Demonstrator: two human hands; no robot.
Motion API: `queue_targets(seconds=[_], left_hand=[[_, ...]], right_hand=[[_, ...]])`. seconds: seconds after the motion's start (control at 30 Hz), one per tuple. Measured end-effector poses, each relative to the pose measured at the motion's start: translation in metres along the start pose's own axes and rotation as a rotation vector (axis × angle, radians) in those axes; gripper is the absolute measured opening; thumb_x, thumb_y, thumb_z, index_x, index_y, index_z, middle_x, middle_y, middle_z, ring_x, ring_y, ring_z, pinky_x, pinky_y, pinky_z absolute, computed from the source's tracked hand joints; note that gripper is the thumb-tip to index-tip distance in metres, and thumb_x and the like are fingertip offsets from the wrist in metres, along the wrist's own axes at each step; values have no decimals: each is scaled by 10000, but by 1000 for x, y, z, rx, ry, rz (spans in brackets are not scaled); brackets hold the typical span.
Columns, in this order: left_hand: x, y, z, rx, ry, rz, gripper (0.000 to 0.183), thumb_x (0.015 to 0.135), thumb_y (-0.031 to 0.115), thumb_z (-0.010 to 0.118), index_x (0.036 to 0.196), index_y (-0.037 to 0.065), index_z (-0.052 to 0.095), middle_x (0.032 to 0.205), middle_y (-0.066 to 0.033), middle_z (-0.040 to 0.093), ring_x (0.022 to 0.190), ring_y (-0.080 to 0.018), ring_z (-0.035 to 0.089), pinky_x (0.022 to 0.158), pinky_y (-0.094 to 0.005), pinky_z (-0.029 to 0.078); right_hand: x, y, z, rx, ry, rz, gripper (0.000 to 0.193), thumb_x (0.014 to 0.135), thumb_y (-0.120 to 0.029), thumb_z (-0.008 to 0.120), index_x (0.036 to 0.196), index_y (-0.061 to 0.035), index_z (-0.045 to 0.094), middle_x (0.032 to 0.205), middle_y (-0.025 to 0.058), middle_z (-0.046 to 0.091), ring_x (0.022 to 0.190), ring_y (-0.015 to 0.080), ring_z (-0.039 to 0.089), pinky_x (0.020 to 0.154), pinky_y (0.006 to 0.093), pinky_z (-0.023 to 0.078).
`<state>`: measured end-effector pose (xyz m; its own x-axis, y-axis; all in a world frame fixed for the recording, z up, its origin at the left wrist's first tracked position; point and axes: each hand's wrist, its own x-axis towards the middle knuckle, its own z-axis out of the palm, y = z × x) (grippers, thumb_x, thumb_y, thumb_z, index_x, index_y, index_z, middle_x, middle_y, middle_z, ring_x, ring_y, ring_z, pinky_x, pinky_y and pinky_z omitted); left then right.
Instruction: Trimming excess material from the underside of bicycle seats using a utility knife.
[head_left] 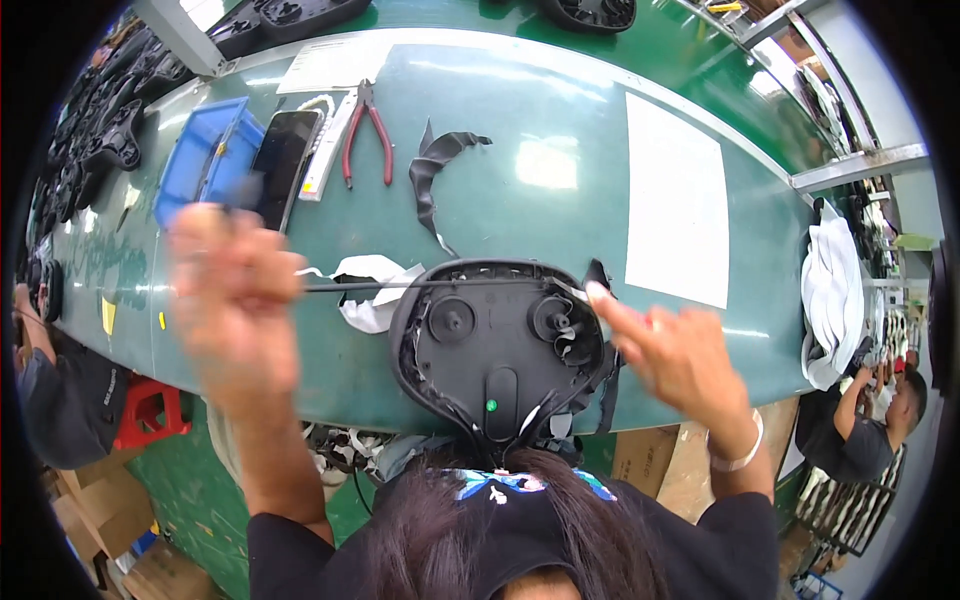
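Note:
A black rounded plastic shell (490,335), with two round bosses inside and dark covering gathered at its edge, lies at the table's front edge before me. Blurred by motion, my left hand (235,300) is closed in a fist to its left. A thin dark cord (350,287) runs taut from that fist across the upper part of the shell. At the shell's upper right rim, my right hand (680,350) presses its index fingertip beside a loose dark flap (598,272); its other fingers are curled and the thumb is partly hidden. White and black scraps (368,305) lie left of the shell.
Red-handled cutters (368,135), a phone (287,160) and a blue bin (205,155) stand at the back left. A curled black strip (428,175) lies mid-table, a white sheet (677,200) to the right. Two people work at either side; a red stool (150,410) is left.

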<state>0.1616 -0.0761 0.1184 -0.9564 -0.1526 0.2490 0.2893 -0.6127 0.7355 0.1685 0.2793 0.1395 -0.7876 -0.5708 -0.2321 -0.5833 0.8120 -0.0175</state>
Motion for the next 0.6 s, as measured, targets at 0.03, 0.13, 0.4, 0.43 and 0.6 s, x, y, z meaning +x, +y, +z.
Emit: queue_targets(seconds=[0.03,0.13,0.4,0.43,0.6], left_hand=[[9,21,-7,84,-27,120,182,958,208,527,845,82,461,696,-22,455,597,-135,506,587,-291,447],[21,-2,26,1060,155,118,180,864,203,646,861,51,550,762,-61,526,693,-208,554,660,-315,456],[48,-100,66,405,-1000,-449,261,910,242,598,742,42,575,847,-64,595,837,-179,578,802,-357,463],[56,-111,59,247,-679,-413,259,924,250,577,766,45,583,766,-39,575,720,-150,571,699,-296,456],[92,-79,60,-116,185,39,294,933,189,551,689,97,414,593,46,210,512,-79,207,479,-273,208]], right_hand=[[-13,-10,0,46,33,47,501,828,-192,632,1312,-235,512,570,78,524,480,260,533,469,367,383],[-29,-27,1,108,22,161,491,817,-170,639,1294,-174,519,557,102,533,460,279,544,440,384,392],[8,-3,-11,87,42,37,472,864,-219,587,1322,-197,477,554,72,558,467,270,555,448,408,373],[4,-6,-12,46,5,57,477,865,-219,587,1327,-195,471,552,74,558,467,273,553,447,408,372],[-32,-29,7,147,6,201,532,857,-231,606,1359,-177,439,539,104,537,458,304,539,426,407,362]])
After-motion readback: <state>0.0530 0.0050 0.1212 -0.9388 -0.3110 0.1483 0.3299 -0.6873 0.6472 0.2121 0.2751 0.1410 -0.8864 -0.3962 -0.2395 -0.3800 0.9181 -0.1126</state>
